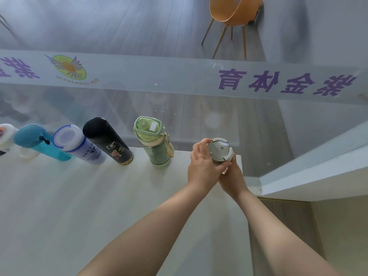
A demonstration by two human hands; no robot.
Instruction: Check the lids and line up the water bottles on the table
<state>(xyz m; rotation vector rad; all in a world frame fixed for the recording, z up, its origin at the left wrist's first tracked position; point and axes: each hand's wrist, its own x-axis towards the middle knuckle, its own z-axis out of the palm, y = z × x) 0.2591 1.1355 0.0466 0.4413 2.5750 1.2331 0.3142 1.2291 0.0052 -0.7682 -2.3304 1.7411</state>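
Observation:
Both hands hold a grey-lidded bottle (220,150) near the table's far right corner. My left hand (203,168) wraps its side just under the lid, fingers curled over the lid's left edge. My right hand (232,179) grips the body lower down, mostly hidden behind the left. Along the far edge stands a row of bottles: a green clear one (154,143), a black flask (108,141), a white one with a blue-rimmed lid (76,144), a teal one (36,142) and a white one (6,136) cut off at the left border.
The pale wooden table (79,206) ends at a glass wall with a frosted band and purple lettering (286,82). An orange chair (233,14) stands beyond the glass. A white ledge (318,178) runs along the right.

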